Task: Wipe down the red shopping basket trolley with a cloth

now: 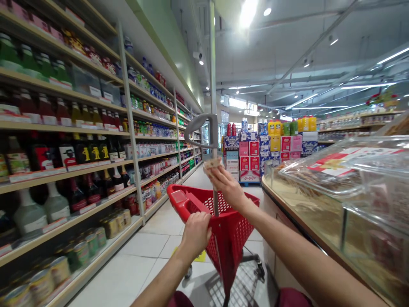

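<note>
A red plastic shopping cart (pixel 226 238) on wheels stands directly ahead of me. From it rises an upright metal pole (pixel 213 76), with a grey loop handle (pixel 201 131) fixed partway up. My left hand (pixel 195 232) is closed over the near rim of the cart. My right hand (pixel 228 185) presses a pale, crumpled cloth (pixel 213 166) against the pole, just below the grey handle. The fingers of that hand lie together over the cloth. Part of the cloth is hidden behind them.
Shelves (pixel 132 123) of bottles and cans run along the left. On the right stands a display counter (pixel 300 213) with clear plastic covers (pixel 329 162). Stacked drink cartons (pixel 249 157) stand farther back. White floor tiles (pixel 143 245) lie between shelves and cart.
</note>
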